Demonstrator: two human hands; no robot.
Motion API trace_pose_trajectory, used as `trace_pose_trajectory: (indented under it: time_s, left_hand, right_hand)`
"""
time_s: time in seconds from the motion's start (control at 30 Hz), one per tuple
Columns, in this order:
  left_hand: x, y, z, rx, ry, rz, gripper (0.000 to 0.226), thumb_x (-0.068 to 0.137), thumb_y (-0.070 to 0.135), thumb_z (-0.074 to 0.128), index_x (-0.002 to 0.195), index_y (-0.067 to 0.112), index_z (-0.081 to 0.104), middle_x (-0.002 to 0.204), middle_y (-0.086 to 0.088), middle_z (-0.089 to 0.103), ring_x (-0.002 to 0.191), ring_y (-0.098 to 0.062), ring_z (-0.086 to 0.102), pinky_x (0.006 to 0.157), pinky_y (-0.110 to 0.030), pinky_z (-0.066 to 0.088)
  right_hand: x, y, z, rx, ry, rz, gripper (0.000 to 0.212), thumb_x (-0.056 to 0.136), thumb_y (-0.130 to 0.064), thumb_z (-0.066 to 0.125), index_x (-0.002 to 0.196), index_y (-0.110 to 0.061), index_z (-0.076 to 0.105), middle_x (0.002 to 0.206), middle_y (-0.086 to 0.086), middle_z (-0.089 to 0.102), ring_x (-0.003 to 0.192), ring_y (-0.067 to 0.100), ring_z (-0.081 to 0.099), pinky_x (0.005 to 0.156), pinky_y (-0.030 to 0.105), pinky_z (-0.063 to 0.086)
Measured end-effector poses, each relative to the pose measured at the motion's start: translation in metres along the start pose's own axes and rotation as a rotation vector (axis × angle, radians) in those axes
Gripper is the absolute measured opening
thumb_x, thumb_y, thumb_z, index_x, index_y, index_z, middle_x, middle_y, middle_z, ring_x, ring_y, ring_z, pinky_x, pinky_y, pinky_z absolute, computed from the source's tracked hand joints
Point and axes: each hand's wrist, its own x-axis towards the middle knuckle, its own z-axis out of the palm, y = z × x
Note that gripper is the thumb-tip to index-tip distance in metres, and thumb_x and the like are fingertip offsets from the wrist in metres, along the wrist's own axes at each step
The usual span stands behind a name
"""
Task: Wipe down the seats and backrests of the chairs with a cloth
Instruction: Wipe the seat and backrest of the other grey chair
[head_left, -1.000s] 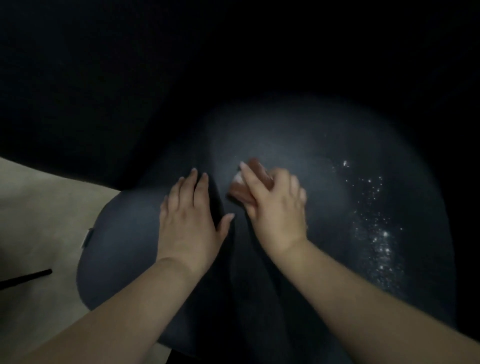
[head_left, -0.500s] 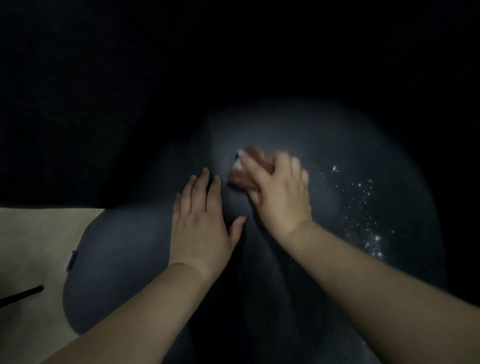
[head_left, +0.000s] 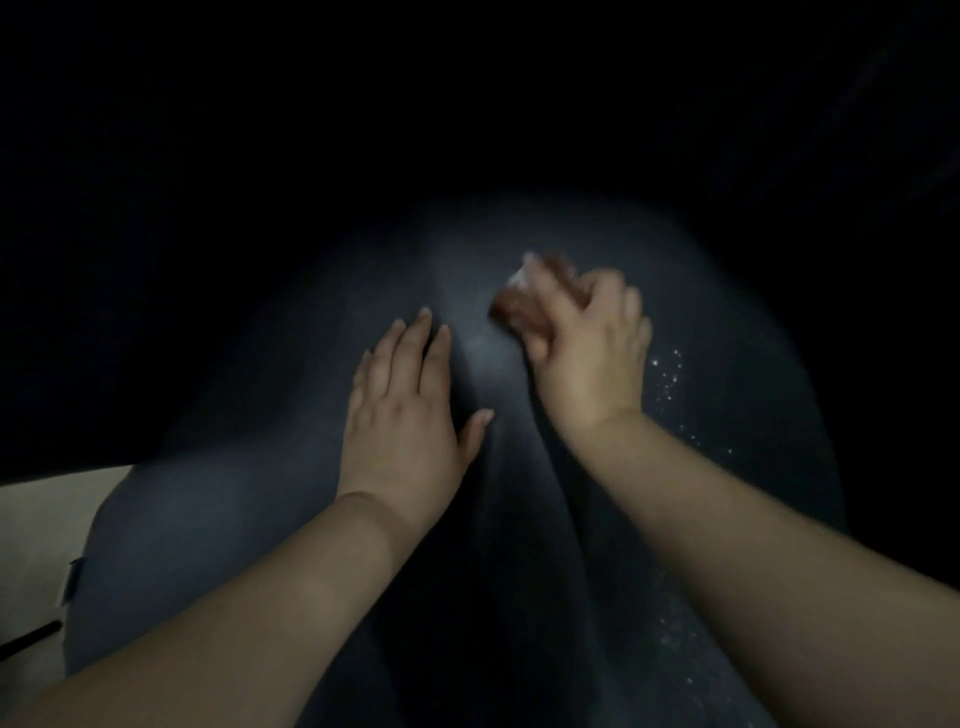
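A dark blue-grey chair seat (head_left: 234, 519) fills the middle of the head view in dim light. My left hand (head_left: 405, 410) lies flat on it with fingers straight, pressing the surface. Just right of it, my right hand (head_left: 587, 343) grips a bunched reddish-brown cloth (head_left: 514, 306) and holds it against the seat. Most of the cloth is hidden under my fingers. Shiny wet specks (head_left: 670, 379) glint on the seat to the right of my right hand.
Pale floor (head_left: 36, 530) shows at the lower left, with a thin dark bar (head_left: 26, 642) lying on it. Everything above and around the seat is black and unreadable.
My right hand has slid the cloth farther up and to the right on the seat. My left hand has shifted forward too, still flat. The camera has tipped forward.
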Motion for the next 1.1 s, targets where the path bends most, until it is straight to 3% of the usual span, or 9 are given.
trace_pose_trajectory:
  time_s: [0.13, 0.27, 0.37, 0.5, 0.57, 0.67, 0.8, 1.0, 1.1]
  left_hand:
    - [0.001, 0.003, -0.001, -0.018, -0.002, -0.008, 0.08, 0.085, 0.048, 0.06, 0.148, 0.008, 0.03, 0.158, -0.006, 0.022, 0.146, -0.024, 0.014, 0.12, -0.041, 0.01]
    - [-0.002, 0.005, -0.001, -0.014, -0.008, -0.013, 0.079, 0.086, 0.046, 0.06, 0.149, 0.008, 0.029, 0.158, -0.006, 0.022, 0.146, -0.023, 0.014, 0.12, -0.04, 0.009]
    - [-0.006, 0.006, 0.001, -0.011, -0.004, -0.012, 0.078, 0.085, 0.044, 0.061, 0.147, 0.007, 0.032, 0.157, -0.008, 0.025, 0.145, -0.026, 0.018, 0.119, -0.041, 0.01]
    - [-0.008, 0.009, 0.005, -0.016, 0.029, -0.017, 0.075, 0.086, 0.041, 0.061, 0.146, 0.005, 0.034, 0.155, -0.01, 0.028, 0.144, -0.027, 0.021, 0.119, -0.044, 0.014]
    - [-0.009, 0.01, 0.007, -0.023, 0.032, -0.021, 0.074, 0.086, 0.039, 0.061, 0.146, 0.005, 0.035, 0.155, -0.01, 0.029, 0.144, -0.027, 0.021, 0.119, -0.044, 0.014]
    - [-0.011, 0.014, 0.008, -0.032, 0.017, -0.025, 0.073, 0.086, 0.036, 0.062, 0.146, 0.005, 0.034, 0.155, -0.01, 0.028, 0.145, -0.027, 0.02, 0.119, -0.041, 0.011]
    - [-0.015, 0.018, 0.008, -0.013, -0.006, 0.003, 0.072, 0.088, 0.037, 0.059, 0.147, 0.006, 0.032, 0.157, -0.008, 0.025, 0.145, -0.025, 0.018, 0.119, -0.038, 0.007]
    - [-0.015, 0.028, 0.013, -0.019, 0.001, -0.03, 0.074, 0.088, 0.036, 0.06, 0.148, 0.006, 0.03, 0.157, -0.008, 0.023, 0.145, -0.025, 0.016, 0.119, -0.039, 0.01]
    - [-0.015, 0.034, 0.015, -0.031, -0.003, -0.044, 0.075, 0.087, 0.034, 0.062, 0.147, 0.004, 0.03, 0.157, -0.01, 0.024, 0.145, -0.028, 0.018, 0.119, -0.041, 0.011]
  right_hand:
    - [-0.006, 0.001, 0.001, 0.041, 0.079, 0.156, 0.063, 0.086, -0.031, 0.067, 0.143, -0.041, 0.042, 0.119, 0.011, 0.045, 0.106, 0.031, 0.041, 0.092, 0.044, 0.034]
    - [-0.061, -0.006, -0.001, 0.044, 0.002, -0.005, 0.068, 0.078, -0.027, 0.075, 0.139, -0.039, 0.048, 0.108, 0.011, 0.049, 0.095, 0.029, 0.042, 0.084, 0.044, 0.04]
    - [-0.025, 0.008, -0.006, 0.033, -0.025, -0.078, 0.061, 0.081, -0.031, 0.071, 0.138, -0.04, 0.05, 0.11, 0.01, 0.048, 0.099, 0.028, 0.039, 0.087, 0.042, 0.036]
    - [0.048, 0.028, -0.008, 0.016, 0.078, 0.144, 0.052, 0.089, -0.041, 0.06, 0.139, -0.044, 0.046, 0.123, 0.009, 0.042, 0.112, 0.031, 0.038, 0.095, 0.039, 0.03]
    - [0.041, 0.024, -0.006, 0.03, 0.098, 0.187, 0.053, 0.09, -0.039, 0.06, 0.14, -0.044, 0.044, 0.123, 0.009, 0.042, 0.111, 0.031, 0.038, 0.096, 0.039, 0.029]
    - [-0.019, 0.008, -0.004, 0.027, 0.045, 0.037, 0.063, 0.082, -0.029, 0.068, 0.14, -0.04, 0.045, 0.115, 0.011, 0.047, 0.102, 0.032, 0.043, 0.088, 0.043, 0.036]
    - [-0.042, 0.02, -0.011, -0.009, -0.061, -0.111, 0.064, 0.079, -0.032, 0.074, 0.138, -0.04, 0.049, 0.11, 0.011, 0.049, 0.097, 0.032, 0.045, 0.085, 0.042, 0.038]
    - [0.003, 0.043, -0.013, 0.024, 0.06, 0.152, 0.056, 0.088, -0.039, 0.063, 0.14, -0.046, 0.043, 0.118, 0.007, 0.043, 0.106, 0.029, 0.039, 0.092, 0.038, 0.03]
    - [-0.048, 0.028, -0.012, 0.016, 0.043, 0.075, 0.065, 0.079, -0.03, 0.073, 0.138, -0.041, 0.049, 0.109, 0.01, 0.048, 0.096, 0.03, 0.043, 0.083, 0.04, 0.036]
